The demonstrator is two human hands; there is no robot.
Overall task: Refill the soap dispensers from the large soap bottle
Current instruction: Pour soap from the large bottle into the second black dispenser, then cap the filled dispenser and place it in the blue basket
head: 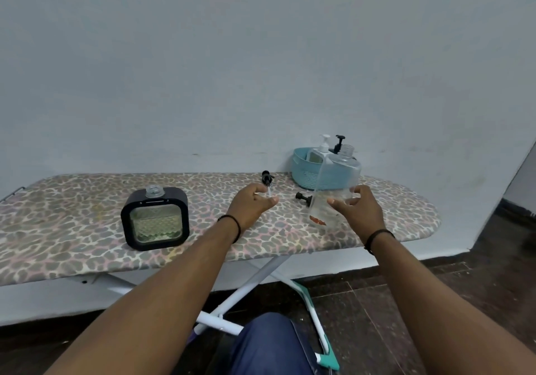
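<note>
Item 1: right hand (358, 209), fingers spread, nothing gripped, fingertips at the large clear bottle (333, 189), upright, uncapped, just ahead.
Item 2: left hand (253, 205), loosely curled, empty, farther off.
Item 3: square dispenser (155, 218), open neck, well left.
Item 4: basket (307, 171), far.
</note>
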